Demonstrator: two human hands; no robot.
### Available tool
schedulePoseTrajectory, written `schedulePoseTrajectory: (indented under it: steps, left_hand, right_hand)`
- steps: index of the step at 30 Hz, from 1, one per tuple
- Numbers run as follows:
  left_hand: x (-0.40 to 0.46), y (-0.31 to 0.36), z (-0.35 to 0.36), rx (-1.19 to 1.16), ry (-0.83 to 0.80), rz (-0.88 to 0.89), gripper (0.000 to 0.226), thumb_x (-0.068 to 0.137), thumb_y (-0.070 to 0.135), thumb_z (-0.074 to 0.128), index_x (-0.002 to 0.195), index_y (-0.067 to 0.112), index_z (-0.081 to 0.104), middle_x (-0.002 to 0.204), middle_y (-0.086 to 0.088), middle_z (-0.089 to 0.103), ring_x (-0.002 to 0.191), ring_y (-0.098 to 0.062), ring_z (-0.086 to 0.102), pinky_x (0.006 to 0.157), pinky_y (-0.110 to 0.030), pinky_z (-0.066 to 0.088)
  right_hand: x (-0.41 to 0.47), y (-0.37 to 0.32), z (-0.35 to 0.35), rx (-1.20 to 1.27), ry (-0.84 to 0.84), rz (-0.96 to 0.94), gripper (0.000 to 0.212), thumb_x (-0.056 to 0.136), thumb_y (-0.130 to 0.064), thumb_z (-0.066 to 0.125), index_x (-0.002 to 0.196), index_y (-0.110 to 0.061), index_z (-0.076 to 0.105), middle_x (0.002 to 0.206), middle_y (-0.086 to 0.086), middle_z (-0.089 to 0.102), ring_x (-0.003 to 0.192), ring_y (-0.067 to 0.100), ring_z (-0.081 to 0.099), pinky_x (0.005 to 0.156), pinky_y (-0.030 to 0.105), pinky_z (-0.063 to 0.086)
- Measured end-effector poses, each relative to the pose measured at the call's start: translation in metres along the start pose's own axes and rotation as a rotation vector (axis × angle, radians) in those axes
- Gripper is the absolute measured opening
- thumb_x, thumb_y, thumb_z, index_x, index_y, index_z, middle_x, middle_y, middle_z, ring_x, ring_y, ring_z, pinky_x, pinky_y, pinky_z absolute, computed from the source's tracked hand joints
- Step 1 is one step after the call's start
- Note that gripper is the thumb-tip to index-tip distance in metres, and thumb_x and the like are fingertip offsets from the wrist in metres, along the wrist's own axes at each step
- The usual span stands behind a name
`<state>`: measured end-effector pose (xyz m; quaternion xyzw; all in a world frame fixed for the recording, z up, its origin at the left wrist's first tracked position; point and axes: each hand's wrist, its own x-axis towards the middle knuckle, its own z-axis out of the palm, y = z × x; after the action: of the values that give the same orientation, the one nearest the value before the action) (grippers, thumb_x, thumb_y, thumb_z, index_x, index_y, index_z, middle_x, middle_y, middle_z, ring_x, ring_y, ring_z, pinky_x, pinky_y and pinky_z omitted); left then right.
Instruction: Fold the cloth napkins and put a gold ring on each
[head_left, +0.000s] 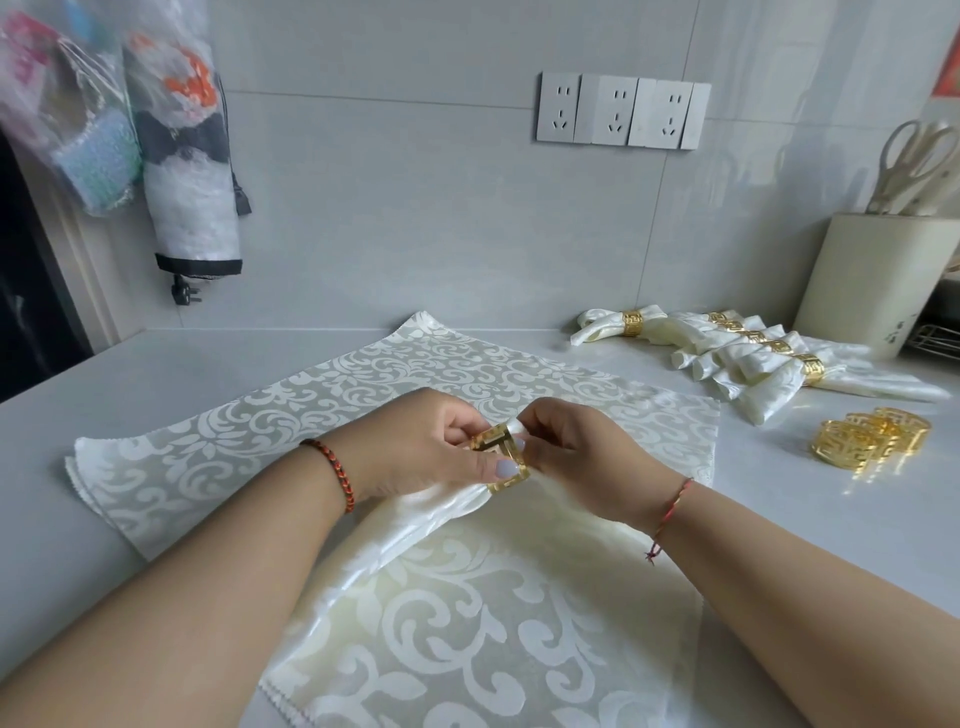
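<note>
I am working at the pale counter (156, 374), where a flat patterned cloth (322, 395) is lying spread under my arms. The napkin I am folding (457, 525) is resting on it, fanning wide toward me and narrowing to a gathered tip that is pointing away, up between my hands. My left hand (415, 441) is pinching the gold ring (501, 457) by its frame, holding it just ahead of my right. My right hand (571, 452) is gripping the white tip where it is poking through the ring, so the pull should run along the napkin's length, away from me. The ringed napkins (753, 353) are lying off to my right, with spare rings (867, 439) near them.
</note>
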<state>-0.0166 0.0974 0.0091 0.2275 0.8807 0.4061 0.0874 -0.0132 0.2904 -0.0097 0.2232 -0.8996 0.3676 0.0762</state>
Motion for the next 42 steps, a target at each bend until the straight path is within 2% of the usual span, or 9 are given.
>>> schedulePoseTrajectory:
  steps: [7, 11, 13, 15, 18, 25, 33, 36, 42]
  left_hand:
    - [-0.007, -0.01, -0.015, 0.009, 0.023, -0.014, 0.044, 0.06, 0.053, 0.086, 0.089, 0.022, 0.074, 0.064, 0.001, 0.065, 0.061, -0.008, 0.05, 0.062, -0.024, 0.035]
    - [-0.008, -0.016, -0.018, -0.003, 0.033, -0.034, 0.063, 0.049, 0.063, 0.079, 0.098, 0.026, 0.064, 0.086, 0.002, 0.076, 0.078, -0.019, 0.067, 0.081, -0.032, 0.046]
    - [-0.009, -0.018, -0.02, -0.042, 0.082, -0.036, 0.068, 0.052, 0.073, 0.071, 0.097, 0.023, 0.057, 0.073, 0.006, 0.071, 0.061, -0.016, 0.057, 0.066, -0.03, 0.043]
    - [-0.01, -0.019, -0.021, -0.07, 0.133, -0.023, 0.057, 0.07, 0.072, 0.06, 0.087, 0.018, 0.056, 0.055, 0.009, 0.05, 0.047, -0.008, 0.038, 0.055, -0.026, 0.034]
    - [-0.013, -0.019, -0.023, -0.15, 0.127, -0.029, 0.028, 0.094, 0.036, 0.059, 0.076, 0.014, 0.057, 0.049, 0.015, 0.045, 0.045, -0.002, 0.037, 0.06, -0.024, 0.038]
    - [-0.016, -0.02, -0.023, -0.166, 0.116, -0.013, 0.026, 0.082, 0.037, 0.064, 0.071, 0.013, 0.065, 0.052, 0.014, 0.052, 0.048, 0.0, 0.043, 0.052, -0.015, 0.036]
    - [-0.009, -0.033, -0.026, -0.012, 0.236, 0.009, 0.032, 0.088, 0.042, 0.061, 0.084, 0.011, 0.07, 0.08, -0.014, 0.067, 0.07, -0.016, 0.053, 0.073, -0.038, 0.046]
    - [-0.007, -0.038, -0.026, -0.028, 0.219, 0.032, 0.039, 0.086, 0.051, 0.062, 0.089, 0.013, 0.07, 0.099, -0.024, 0.067, 0.083, -0.029, 0.059, 0.083, -0.049, 0.049]
    - [-0.012, -0.036, -0.029, -0.301, 0.134, 0.073, 0.036, 0.079, 0.058, 0.063, 0.086, 0.024, 0.073, 0.101, -0.03, 0.063, 0.075, -0.022, 0.046, 0.065, -0.03, 0.038]
  right_hand:
    - [0.002, 0.009, -0.011, 0.033, 0.1, 0.062, 0.02, 0.092, -0.027, 0.059, 0.082, -0.011, 0.058, 0.062, -0.009, 0.046, 0.052, 0.003, 0.036, 0.047, 0.014, 0.03]
    - [0.002, 0.013, -0.013, 0.053, 0.117, 0.064, 0.022, 0.091, -0.027, 0.06, 0.079, -0.01, 0.056, 0.063, -0.008, 0.045, 0.053, 0.005, 0.034, 0.047, 0.016, 0.03]
    - [0.002, 0.013, -0.013, 0.063, 0.118, 0.061, 0.021, 0.091, -0.027, 0.06, 0.076, -0.014, 0.055, 0.062, -0.009, 0.045, 0.051, 0.002, 0.034, 0.047, 0.015, 0.03]
    - [0.002, 0.014, -0.013, 0.063, 0.134, 0.058, 0.022, 0.091, -0.027, 0.06, 0.073, -0.017, 0.054, 0.061, -0.011, 0.045, 0.049, 0.002, 0.036, 0.047, 0.014, 0.031]
    - [0.002, 0.015, -0.015, 0.068, 0.164, 0.065, 0.026, 0.091, -0.027, 0.061, 0.069, -0.021, 0.051, 0.058, -0.012, 0.044, 0.046, 0.001, 0.037, 0.046, 0.013, 0.032]
    - [0.003, 0.017, -0.014, 0.089, 0.171, 0.07, 0.025, 0.092, -0.028, 0.061, 0.07, -0.018, 0.052, 0.06, -0.009, 0.046, 0.047, 0.002, 0.035, 0.046, 0.015, 0.031]
    - [0.0, 0.015, -0.016, 0.193, 0.118, -0.08, 0.017, 0.091, -0.024, 0.062, 0.102, -0.034, 0.053, 0.076, -0.008, 0.059, 0.065, 0.005, 0.054, 0.06, 0.018, 0.042]
    - [-0.001, 0.016, -0.016, 0.131, 0.078, -0.116, 0.014, 0.091, -0.022, 0.062, 0.09, -0.035, 0.055, 0.083, -0.007, 0.06, 0.075, 0.01, 0.057, 0.071, 0.024, 0.045]
    - [-0.001, 0.021, -0.023, 0.272, 0.005, -0.095, 0.014, 0.091, -0.015, 0.062, 0.081, -0.022, 0.054, 0.068, -0.015, 0.056, 0.066, 0.007, 0.051, 0.066, 0.022, 0.04]
